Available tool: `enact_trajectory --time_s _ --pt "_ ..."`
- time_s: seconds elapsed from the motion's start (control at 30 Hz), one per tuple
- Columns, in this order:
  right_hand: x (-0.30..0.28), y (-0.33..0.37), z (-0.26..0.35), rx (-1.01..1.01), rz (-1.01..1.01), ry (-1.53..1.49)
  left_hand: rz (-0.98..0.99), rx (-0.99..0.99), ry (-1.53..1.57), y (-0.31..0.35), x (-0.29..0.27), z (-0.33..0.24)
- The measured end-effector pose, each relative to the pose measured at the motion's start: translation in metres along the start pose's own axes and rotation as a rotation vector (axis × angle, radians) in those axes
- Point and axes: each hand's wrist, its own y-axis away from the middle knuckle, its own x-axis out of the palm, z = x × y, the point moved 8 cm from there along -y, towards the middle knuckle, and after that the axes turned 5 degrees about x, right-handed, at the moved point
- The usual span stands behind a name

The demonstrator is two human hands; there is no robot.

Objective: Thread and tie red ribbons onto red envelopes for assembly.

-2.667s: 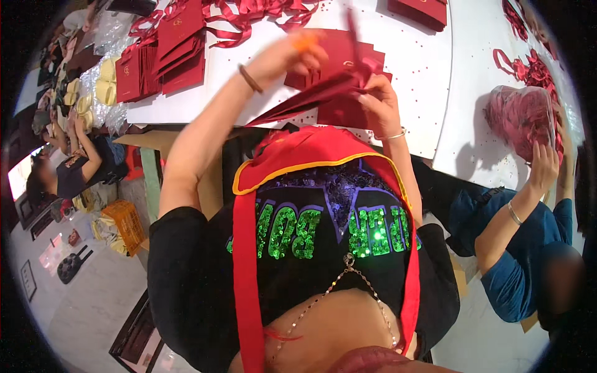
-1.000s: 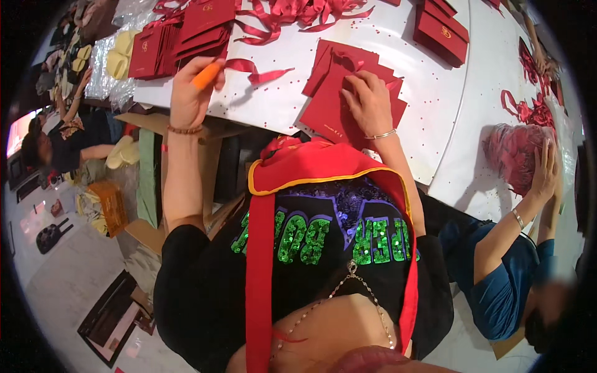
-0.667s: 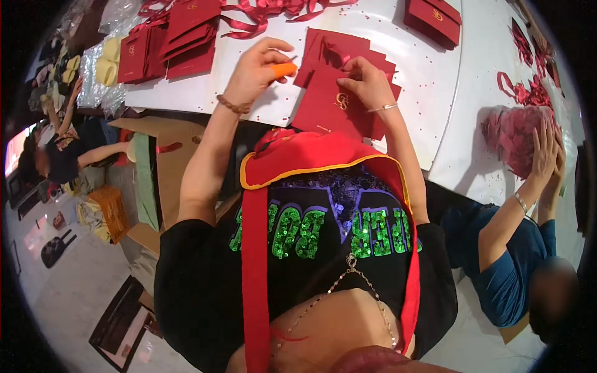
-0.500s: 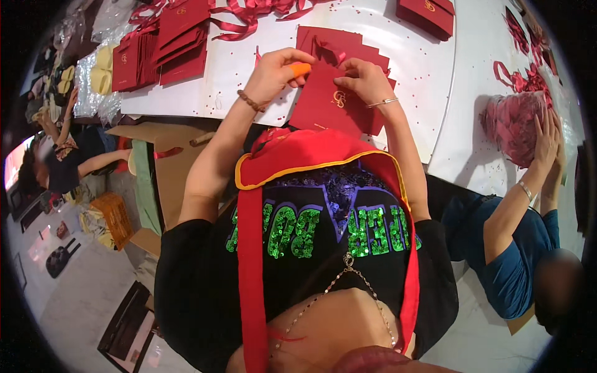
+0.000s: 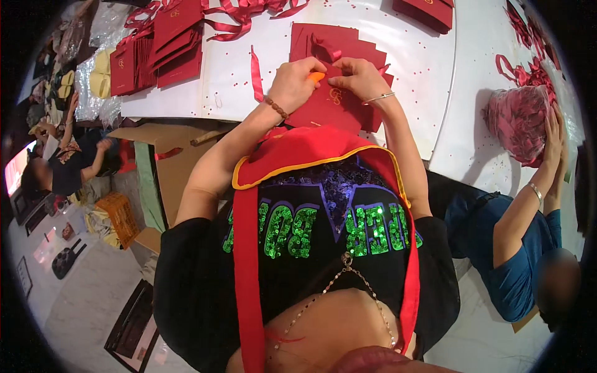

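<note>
A fanned stack of red paper gift bags [image 5: 368,56] lies on the white table in front of me. On the top bag, a dark red satin ribbon [image 5: 328,50] stands up in a loop. My left hand [image 5: 296,84] and my right hand [image 5: 360,79] almost meet over that bag, just below the ribbon. Each has its fingers drawn into a pinch; what lies between the fingertips is hidden. An orange cover, like a finger cot [image 5: 316,77], shows at my left fingertips. A loose ribbon strip [image 5: 256,76] lies left of my left hand.
More red bags [image 5: 177,53] are stacked at the far left, beside piled ribbons [image 5: 245,22]. A red stack [image 5: 426,12] stands at the back right. At right, a co-worker's hands [image 5: 552,133] touch a plastic-wrapped red bundle [image 5: 519,121]. An open cardboard box [image 5: 180,180] sits left of me.
My left hand has moved right and slightly down, closer to my right hand, uncovering the ribbon strip on the table. My right hand has barely shifted.
</note>
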Motion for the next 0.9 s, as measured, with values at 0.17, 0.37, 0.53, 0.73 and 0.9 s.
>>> enact_trajectory --time_s 0.17,0.37,0.53,0.73,0.9 --pt "0.002 -0.001 -0.006 -0.041 -0.047 -0.019 -0.067 0.043 -0.007 -0.001 0.002 -0.002" --pt "0.002 0.002 -0.005 -0.041 -0.071 -0.024 -0.089 0.044 -0.058 -0.002 -0.004 0.003" --pt "0.005 0.000 -0.012 -0.055 -0.029 -0.160 -0.087 0.037 -0.044 -0.005 -0.003 -0.002" --pt "0.006 0.004 -0.007 -0.014 -0.061 -0.074 -0.075 0.087 -0.169 -0.007 -0.006 -0.014" --pt "0.003 0.010 -0.001 -0.134 -0.143 -0.033 -0.067 0.209 -0.365 -0.005 0.002 -0.034"
